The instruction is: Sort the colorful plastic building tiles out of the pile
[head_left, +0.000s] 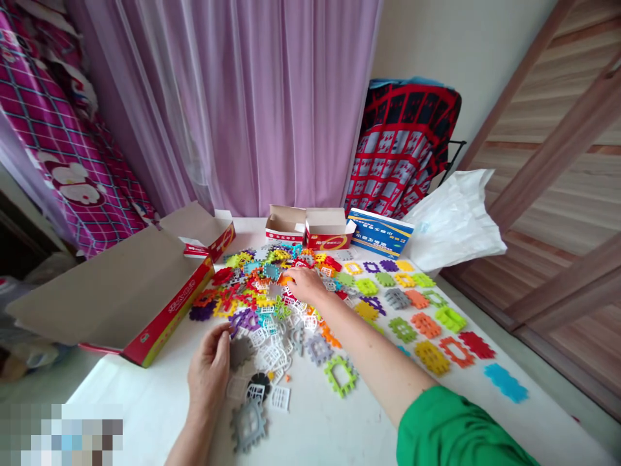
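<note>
A heap of colourful plastic interlocking building pieces (226, 275) covers the middle of the table. My right hand (308, 285) reaches into it, fingers stretched forward and slightly bent, the tips at an orange piece (287, 280). At the heap's near left edge is my left hand (208, 359), fingers curled and thumb close against them; whatever they may hold is hidden. Right beside that thumb lies a dark grey piece (240, 353). Small white window-shaped pieces (274, 356) lie between my hands. Closer to me are a grey notched frame (249, 425) and a lime-green frame (340, 375).
Spaced-out rows of pieces, including a blue one (505, 382), cover the table's right side. A large opened red box (165, 317) stands at left. Small red boxes (328, 241), a blue box (381, 234) and a white bag (456, 220) line the back.
</note>
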Available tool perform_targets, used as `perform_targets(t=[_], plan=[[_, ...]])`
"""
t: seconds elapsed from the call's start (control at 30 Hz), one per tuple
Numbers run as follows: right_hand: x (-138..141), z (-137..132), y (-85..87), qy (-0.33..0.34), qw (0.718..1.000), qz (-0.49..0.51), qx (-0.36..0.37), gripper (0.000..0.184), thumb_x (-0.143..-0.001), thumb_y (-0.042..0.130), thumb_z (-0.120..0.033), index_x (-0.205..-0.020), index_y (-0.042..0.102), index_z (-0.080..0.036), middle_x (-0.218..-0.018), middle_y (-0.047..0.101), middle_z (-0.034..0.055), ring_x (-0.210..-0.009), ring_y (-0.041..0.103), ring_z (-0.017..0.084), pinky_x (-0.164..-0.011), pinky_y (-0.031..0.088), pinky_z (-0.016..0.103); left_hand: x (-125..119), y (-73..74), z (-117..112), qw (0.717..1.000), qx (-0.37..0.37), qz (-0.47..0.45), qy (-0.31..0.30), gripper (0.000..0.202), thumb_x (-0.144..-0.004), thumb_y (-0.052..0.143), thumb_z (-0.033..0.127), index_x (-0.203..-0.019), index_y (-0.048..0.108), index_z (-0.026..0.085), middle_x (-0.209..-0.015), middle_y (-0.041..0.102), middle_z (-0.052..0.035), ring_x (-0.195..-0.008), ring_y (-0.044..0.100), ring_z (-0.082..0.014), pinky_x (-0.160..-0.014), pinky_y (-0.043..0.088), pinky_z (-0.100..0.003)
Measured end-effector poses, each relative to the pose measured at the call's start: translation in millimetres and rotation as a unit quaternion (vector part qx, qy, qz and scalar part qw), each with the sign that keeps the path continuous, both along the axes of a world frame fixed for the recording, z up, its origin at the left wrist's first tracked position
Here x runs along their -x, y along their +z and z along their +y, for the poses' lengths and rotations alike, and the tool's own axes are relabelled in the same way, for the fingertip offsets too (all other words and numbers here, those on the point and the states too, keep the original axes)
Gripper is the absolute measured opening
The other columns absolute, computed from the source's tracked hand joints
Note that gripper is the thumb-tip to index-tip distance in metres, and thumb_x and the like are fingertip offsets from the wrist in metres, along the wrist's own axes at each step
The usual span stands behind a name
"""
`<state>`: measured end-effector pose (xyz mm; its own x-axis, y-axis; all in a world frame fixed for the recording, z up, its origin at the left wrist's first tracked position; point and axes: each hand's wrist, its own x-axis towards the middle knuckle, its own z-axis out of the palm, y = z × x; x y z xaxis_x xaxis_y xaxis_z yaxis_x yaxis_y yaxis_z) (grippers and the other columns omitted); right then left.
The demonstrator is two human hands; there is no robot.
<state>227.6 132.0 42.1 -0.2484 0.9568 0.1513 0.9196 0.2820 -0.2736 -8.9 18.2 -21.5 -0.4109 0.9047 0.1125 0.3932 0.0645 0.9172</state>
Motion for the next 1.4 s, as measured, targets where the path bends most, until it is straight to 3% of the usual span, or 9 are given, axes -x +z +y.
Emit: perform_targets(t=[0.2, 0.37, 0.5, 0.67, 0.83, 0.93, 1.03, 1.23, 1.4], plan=[[19.9, 1.0, -11.8, 0.049, 0.998, -0.011, 0.027, 0.043, -0.081, 0.068, -0.046, -0.119, 0.067, -0.027, -0.139, 0.058, 0.0077, -0.124, 0.055, 0.028, -0.103, 0.04, 0.046, -2.8, -3.2, -0.3, 1.0, -0.013, -0.027, -0.005, 0.043, -0.078, 0.054, 0.054, -0.103, 0.069, 0.023, -0.098, 0.077, -0.0059, -0.09, 0.07, -0.0247, -0.08, 0.052, -0.035], [18.8, -16.6, -19.3, 0.044, 0.999, 0.028, 0.002, 0.031, -0.077, 0.073, -0.03, -0.107, 0.068, -0.025, -0.121, 0.067, 0.0059, -0.115, 0.058, 0.025, -0.099, 0.04, 0.044, -5.7, -3.1, -0.1, 0.999, -0.021, -0.04, -0.018, 0.039, -0.078, 0.054, 0.052, -0.099, 0.069, 0.023, -0.097, 0.077, -0.0055, -0.094, 0.07, -0.0243, -0.083, 0.052, -0.034], [9.7, -34.2, -15.2, 0.04, 0.992, 0.084, -0.079, 0.013, -0.079, 0.065, -0.013, -0.086, 0.067, -0.023, -0.095, 0.071, 0.0014, -0.096, 0.062, 0.02, -0.089, 0.046, 0.035, -11.2, 4.4, -4.8, 0.999, -0.029, -0.02, -0.023, 0.039, -0.077, 0.054, 0.053, -0.096, 0.07, 0.023, -0.092, 0.077, -0.0048, -0.081, 0.069, -0.0217, -0.074, 0.053, -0.032], [3.5, -84.1, -15.0, 0.106, 0.947, 0.151, -0.264, 0.017, -0.083, 0.058, -0.008, -0.084, 0.065, -0.024, -0.098, 0.07, 0.0034, -0.096, 0.063, 0.019, -0.089, 0.051, 0.035, -25.7, 21.7, -17.0, 0.994, -0.061, 0.018, -0.084, 0.04, -0.078, 0.056, 0.056, -0.093, 0.074, 0.023, -0.084, 0.074, -0.004, -0.062, 0.06, -0.0166, -0.065, 0.05, -0.03], [7.4, -147.9, -26.2, 0.112, 0.912, 0.168, -0.356, 0.022, -0.087, 0.056, -0.01, -0.091, 0.066, -0.029, -0.106, 0.068, 0.0035, -0.104, 0.064, 0.019, -0.091, 0.056, 0.04, -43.4, 35.2, -31.3, 0.961, 0.035, -0.137, -0.237, 0.051, -0.076, 0.056, 0.068, -0.077, 0.068, 0.019, -0.057, 0.062, -0.0007, -0.048, 0.05, -0.0116, -0.049, 0.041, -0.024], [10.0, -171.8, -32.8, 0.122, 0.906, 0.18, -0.363, 0.027, -0.086, 0.057, -0.007, -0.096, 0.066, -0.031, -0.11, 0.068, 0.0035, -0.108, 0.064, 0.02, -0.092, 0.057, 0.04, -51.9, 37.4, -37.9, 0.917, 0.124, -0.226, -0.304, 0.053, -0.071, 0.059, 0.073, -0.07, 0.058, 0.019, -0.044, 0.05, 0.0052, -0.036, 0.031, -0.006, -0.04, 0.025, -0.02], [9.6, -186.8, -38.2, 0.109, 0.907, 0.2, -0.355, 0.037, -0.086, 0.05, -0.004, -0.109, 0.063, -0.031, -0.117, 0.067, 0.0054, -0.113, 0.063, 0.02, -0.094, 0.057, 0.041, -56.5, 37.7, -41.2, 0.898, 0.148, -0.269, -0.316, 0.053, -0.064, 0.067, 0.071, -0.072, 0.056, 0.02, -0.044, 0.048, 0.0071, -0.034, 0.026, -0.0045, -0.038, 0.017, -0.019], [1.6, -211.4, -52.3, -0.006, 0.926, 0.238, -0.292, 0.066, -0.086, 0.058, -0.027, -0.147, 0.035, -0.02, -0.126, 0.063, 0.0153, -0.115, 0.063, 0.028, -0.091, 0.058, 0.046, -62.8, 39.3, -48.7, 0.913, 0.141, -0.22, -0.312, 0.053, -0.062, 0.067, 0.071, -0.069, 0.058, 0.019, -0.046, 0.053, 0.0052, -0.033, 0.028, -0.0039, -0.036, 0.018, -0.02], [-3.9, -219.3, -57.5, -0.055, 0.937, 0.192, -0.286, 0.054, -0.084, 0.064, -0.035, -0.135, 0.051, -0.021, -0.116, 0.068, 0.0137, -0.107, 0.066, 0.029, -0.09, 0.058, 0.046, -68.1, 38.3, -55.6, 0.914, 0.142, -0.178, -0.335, 0.052, -0.061, 0.067, 0.071, -0.067, 0.06, 0.02, -0.045, 0.052, 0.0046, -0.034, 0.032, -0.0048, -0.036, 0.019, -0.02]])
